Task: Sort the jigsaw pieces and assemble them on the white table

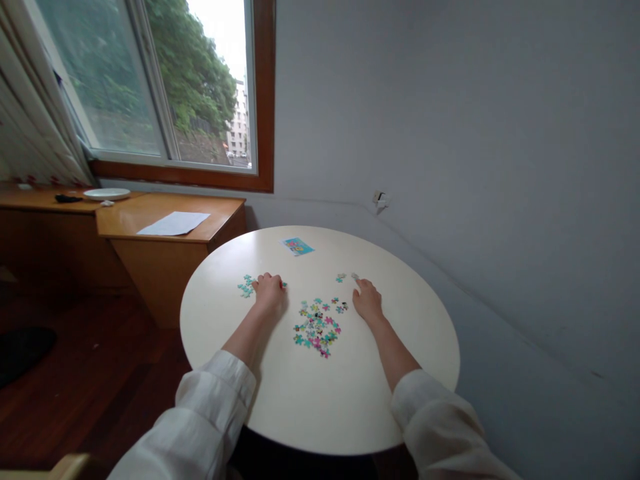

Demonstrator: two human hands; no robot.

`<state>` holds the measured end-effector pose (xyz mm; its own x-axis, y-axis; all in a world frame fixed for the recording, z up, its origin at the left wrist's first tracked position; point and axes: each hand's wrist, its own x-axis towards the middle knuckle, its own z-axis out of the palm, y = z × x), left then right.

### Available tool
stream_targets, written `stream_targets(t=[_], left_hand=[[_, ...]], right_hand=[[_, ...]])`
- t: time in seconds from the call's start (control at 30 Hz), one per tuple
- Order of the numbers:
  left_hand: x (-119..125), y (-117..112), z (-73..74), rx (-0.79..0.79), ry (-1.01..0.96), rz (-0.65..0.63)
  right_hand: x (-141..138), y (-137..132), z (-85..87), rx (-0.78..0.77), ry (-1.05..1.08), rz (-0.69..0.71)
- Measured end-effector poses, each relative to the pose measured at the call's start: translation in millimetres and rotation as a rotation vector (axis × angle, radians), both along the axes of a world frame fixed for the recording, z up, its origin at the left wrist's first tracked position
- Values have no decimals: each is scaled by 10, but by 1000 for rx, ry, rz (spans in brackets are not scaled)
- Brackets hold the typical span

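Observation:
My left hand rests low over the white round table, its fingers curled. A bit of a teal jigsaw puzzle piece shows at its thumb side and seems to be in the fingers. Just left of that hand lies a small group of teal puzzle pieces. My right hand has thumb and index finger apart, the index fingertip at a pale puzzle piece. Beside that piece are a couple of others. Between my hands, nearer to me, spreads a loose pile of multicoloured puzzle pieces.
A small blue picture card lies at the far side of the table. To the left stands a wooden desk with a paper sheet and a white plate. A wall borders the right side.

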<state>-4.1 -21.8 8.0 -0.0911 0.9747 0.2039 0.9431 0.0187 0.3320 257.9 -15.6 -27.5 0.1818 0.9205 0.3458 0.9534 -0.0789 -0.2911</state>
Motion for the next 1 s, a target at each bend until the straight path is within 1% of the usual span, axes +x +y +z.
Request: stream_targets(t=[0.13, 0.23, 0.37, 0.43, 0.57, 0.7, 0.8, 0.93, 1.0], left_hand=[[-4, 1, 30, -10, 1, 10], [-4, 6, 33, 14, 6, 20], [-5, 17, 4, 43, 13, 15], [-5, 19, -5, 48, 16, 7], [1, 14, 7, 42, 15, -2], [8, 3, 28, 11, 12, 5], [10, -3, 28, 13, 4, -1], [10, -1, 19, 9, 1, 1], [8, 2, 14, 10, 2, 4]], right_hand=[[-51, 56, 24, -81, -55, 15], [-70, 114, 46, -123, -79, 37], [-88, 169, 77, -181, -147, 186], [-96, 181, 88, -227, -168, 231], [-103, 195, 85, -276, -171, 211], [-93, 220, 64, -215, -167, 179], [-83, 250, 62, -192, -173, 199], [-78, 294, 69, -256, -185, 242], [-77, 317, 68, -265, -178, 223]])
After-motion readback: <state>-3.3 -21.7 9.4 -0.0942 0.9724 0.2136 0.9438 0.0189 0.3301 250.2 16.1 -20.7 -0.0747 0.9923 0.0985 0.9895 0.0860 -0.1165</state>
